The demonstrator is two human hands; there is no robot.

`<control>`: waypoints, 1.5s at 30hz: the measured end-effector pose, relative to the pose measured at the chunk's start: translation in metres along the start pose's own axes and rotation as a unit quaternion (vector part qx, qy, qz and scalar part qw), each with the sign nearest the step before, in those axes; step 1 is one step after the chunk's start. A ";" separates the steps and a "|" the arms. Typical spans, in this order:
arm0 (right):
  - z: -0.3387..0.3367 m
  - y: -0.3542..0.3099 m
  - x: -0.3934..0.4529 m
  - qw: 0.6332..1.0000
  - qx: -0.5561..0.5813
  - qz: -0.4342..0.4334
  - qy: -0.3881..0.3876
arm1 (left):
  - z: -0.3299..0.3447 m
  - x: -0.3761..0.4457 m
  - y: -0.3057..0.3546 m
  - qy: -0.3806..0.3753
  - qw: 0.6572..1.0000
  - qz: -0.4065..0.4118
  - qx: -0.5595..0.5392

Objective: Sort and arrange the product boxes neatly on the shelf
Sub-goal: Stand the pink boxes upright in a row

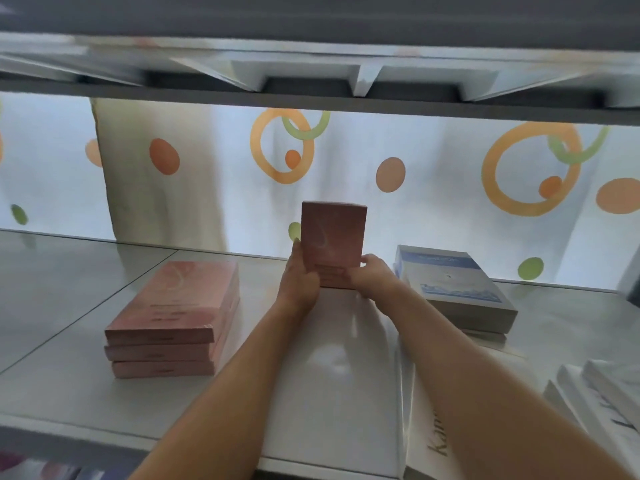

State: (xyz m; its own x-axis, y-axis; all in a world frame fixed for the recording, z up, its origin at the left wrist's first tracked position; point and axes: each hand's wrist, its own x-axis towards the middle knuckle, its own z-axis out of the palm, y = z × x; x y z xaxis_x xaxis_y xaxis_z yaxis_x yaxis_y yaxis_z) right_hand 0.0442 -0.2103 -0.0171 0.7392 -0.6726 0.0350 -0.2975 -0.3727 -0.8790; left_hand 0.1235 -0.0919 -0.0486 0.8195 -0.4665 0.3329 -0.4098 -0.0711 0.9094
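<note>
Both hands, left [300, 278] and right [372, 273], clamp fingers round an upright pink box [333, 237], hiding its bottom edge. Print's too blurry to read.

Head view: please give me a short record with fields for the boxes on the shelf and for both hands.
held item: upright pink cardboard box, bottom edge at the white shelf
left hand: grips the box's left side
right hand: grips its lower right side
left of it: stack of three flat pink boxes
right of it: flat blue-and-white boxes, stacked
</note>
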 end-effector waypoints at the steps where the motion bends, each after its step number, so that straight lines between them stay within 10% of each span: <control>1: 0.000 0.001 0.000 1.000 -0.007 0.003 -0.002 | 0.000 0.000 0.000 0.004 1.000 -0.008 0.001; 45: -0.001 -0.001 -0.009 0.994 -0.102 -0.048 -0.002 | -0.007 -0.009 0.016 0.061 0.998 -0.032 0.014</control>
State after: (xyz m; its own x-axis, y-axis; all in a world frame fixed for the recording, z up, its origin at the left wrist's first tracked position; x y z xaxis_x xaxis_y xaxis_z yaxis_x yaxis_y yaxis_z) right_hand 0.0372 -0.2050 -0.0159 0.7727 -0.6249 0.1110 -0.3416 -0.5569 -0.7571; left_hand 0.1129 -0.0824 -0.0353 0.8864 -0.3492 0.3039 -0.3651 -0.1235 0.9228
